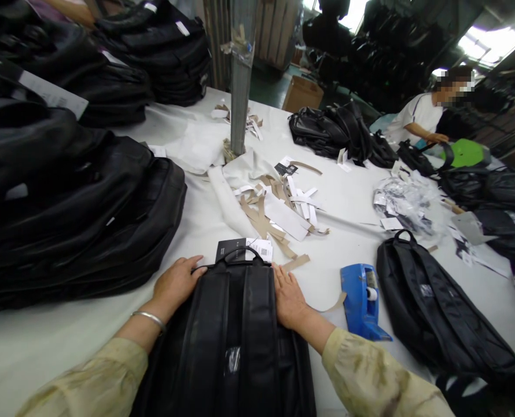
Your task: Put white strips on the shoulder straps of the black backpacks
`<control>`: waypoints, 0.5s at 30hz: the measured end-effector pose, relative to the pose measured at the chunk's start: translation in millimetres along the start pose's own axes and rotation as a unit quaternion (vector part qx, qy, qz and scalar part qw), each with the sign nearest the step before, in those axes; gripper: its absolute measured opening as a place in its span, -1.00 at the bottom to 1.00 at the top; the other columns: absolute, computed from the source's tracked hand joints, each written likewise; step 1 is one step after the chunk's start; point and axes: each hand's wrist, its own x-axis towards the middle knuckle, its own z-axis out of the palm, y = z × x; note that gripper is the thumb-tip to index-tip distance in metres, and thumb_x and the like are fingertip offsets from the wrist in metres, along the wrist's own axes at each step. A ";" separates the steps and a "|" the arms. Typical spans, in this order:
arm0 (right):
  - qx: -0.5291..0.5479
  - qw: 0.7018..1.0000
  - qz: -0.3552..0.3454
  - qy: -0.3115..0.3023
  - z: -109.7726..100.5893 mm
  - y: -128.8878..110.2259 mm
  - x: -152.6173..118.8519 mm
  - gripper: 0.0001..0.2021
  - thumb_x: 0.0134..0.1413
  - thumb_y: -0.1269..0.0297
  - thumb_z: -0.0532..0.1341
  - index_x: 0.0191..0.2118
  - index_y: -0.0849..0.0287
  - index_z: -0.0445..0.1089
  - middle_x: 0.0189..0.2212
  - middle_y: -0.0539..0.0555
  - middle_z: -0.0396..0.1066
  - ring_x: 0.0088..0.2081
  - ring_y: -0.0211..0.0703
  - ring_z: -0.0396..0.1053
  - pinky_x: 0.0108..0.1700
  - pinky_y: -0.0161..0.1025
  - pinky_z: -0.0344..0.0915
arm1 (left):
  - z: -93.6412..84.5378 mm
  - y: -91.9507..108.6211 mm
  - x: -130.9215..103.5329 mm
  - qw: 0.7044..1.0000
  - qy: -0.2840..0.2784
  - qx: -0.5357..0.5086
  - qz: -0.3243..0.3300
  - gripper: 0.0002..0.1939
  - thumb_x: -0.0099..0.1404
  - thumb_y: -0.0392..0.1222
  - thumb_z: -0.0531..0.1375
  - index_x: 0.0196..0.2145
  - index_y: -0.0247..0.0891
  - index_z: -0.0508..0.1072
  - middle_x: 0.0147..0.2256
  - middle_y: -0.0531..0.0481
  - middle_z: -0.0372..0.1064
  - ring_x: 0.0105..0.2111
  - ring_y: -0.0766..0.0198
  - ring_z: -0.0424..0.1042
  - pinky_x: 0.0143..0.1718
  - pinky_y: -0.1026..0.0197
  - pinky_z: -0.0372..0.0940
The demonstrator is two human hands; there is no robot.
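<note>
A black backpack [209, 336] lies in front of me with its shoulder straps facing up and its top handle pointing away. My left hand [177, 282] rests at its upper left corner, thumb and fingers apart. On the upper right edge lies my right hand [289, 294], fingers stretched out flat along the side. Beyond the handle, black and white hang tags [261, 250] stick out onto the table. A blue tape dispenser [353, 295] stands to the right of my right hand. Farther right lies another black backpack [431, 307], straps up.
Stacked black bags [79, 214] rise on the left, with more behind. Paper strips [279, 208] lie near a metal post [241, 87]. Clear plastic wrap [403, 200] sits at right. A co-worker [418, 119] stands at the far right beside a bright green item [463, 153].
</note>
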 end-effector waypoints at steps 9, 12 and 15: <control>-0.025 0.999 0.006 -0.042 -24.5 -11.2 -31.6 -0.34 0.27 0.14 0.01 0.41 0.29 -0.03 0.43 0.31 -0.23 0.42 0.28 -0.30 0.31 0.36 -0.21 | -10.4 10.8 -70.6 0.965 0.075 0.169 0.187 -0.50 0.36 -0.33 -0.10 0.12 -0.35 0.46 0.19 -0.33 0.30 0.22 -0.15 0.22 0.17 -0.16 0.16; 0.000 0.998 -0.044 -0.045 -25.1 -26.9 -89.1 -0.26 0.22 0.06 0.07 0.41 0.34 -0.03 0.43 0.31 -0.21 0.43 0.26 -0.33 0.34 0.32 -0.29 | 4.7 -12.9 -148.4 0.953 0.021 0.159 0.258 -0.49 0.32 -0.27 -0.02 0.17 -0.22 0.44 0.24 -0.19 0.27 0.30 -0.11 0.11 0.22 -0.23 0.11; 0.034 0.993 -0.089 -0.065 -7.8 -41.2 -143.4 -0.19 0.18 0.07 0.10 0.43 0.33 -0.14 0.44 0.26 -0.27 0.44 0.20 -0.35 0.37 0.26 -0.34 | 26.6 -38.8 -211.8 0.953 0.033 0.154 0.258 -0.40 0.30 -0.09 0.06 0.28 -0.18 0.30 0.34 -0.16 0.08 0.33 -0.12 0.03 0.26 -0.26 0.05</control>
